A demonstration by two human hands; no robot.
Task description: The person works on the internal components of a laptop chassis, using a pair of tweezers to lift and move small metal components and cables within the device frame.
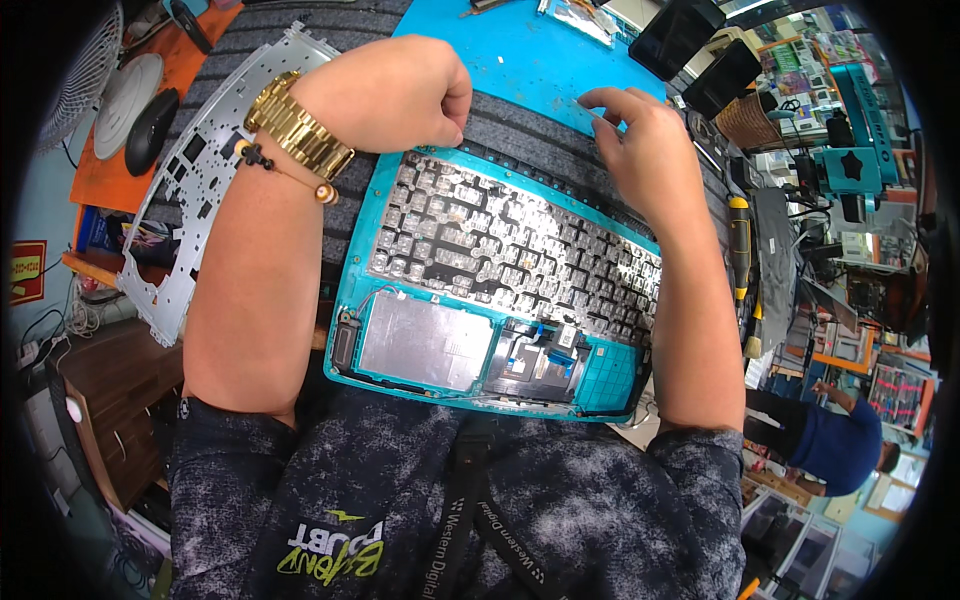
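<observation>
Curling narrowly (contents unclear), the left hand (425,95) and right hand (640,145) worked near an opened, not-yet-closed turquoise plastic laptop shell (357,262), a perforated silver metal plate (160,265) unattached left of both grips.

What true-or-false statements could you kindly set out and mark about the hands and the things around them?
1. The bare left hand is near the far edge of the teal plastic laptop shell. True.
2. The gold metal-link wristwatch is on the right wrist. False: it is on the left wrist.
3. The silver perforated metal plate lies left of the shell. True.
4. The bare right hand is over the shell's near edge. False: it is by the far side, close to the bright blue flat mat.
5. The yellow-and-black tool handle lies left of the shell. False: it lies to the right.
</observation>
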